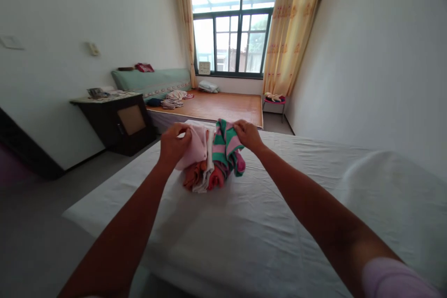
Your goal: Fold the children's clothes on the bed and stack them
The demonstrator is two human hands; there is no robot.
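My left hand (175, 144) is closed in a pinch on the upper left corner of a light pink garment (196, 145). The fingers of my right hand (248, 135) grip the top edge of a green-and-pink striped garment (220, 145), which hangs in loose folds. Between the two stands a white folded cloth (210, 151). Beneath and in front, a rust-brown cloth (194, 175) and a red cloth (216, 178) lie bunched together. All of these rest close together on a white sheet (265, 223). Whether the pink and striped pieces are joined, I cannot tell.
The white sheet covers a bed-like surface in front of me. Behind it is another bed with a brown mat (223, 104) and several clothes (174, 99). A dark cabinet (129, 125) stands left; a pink stool (275, 101) is by the right curtain (291, 28).
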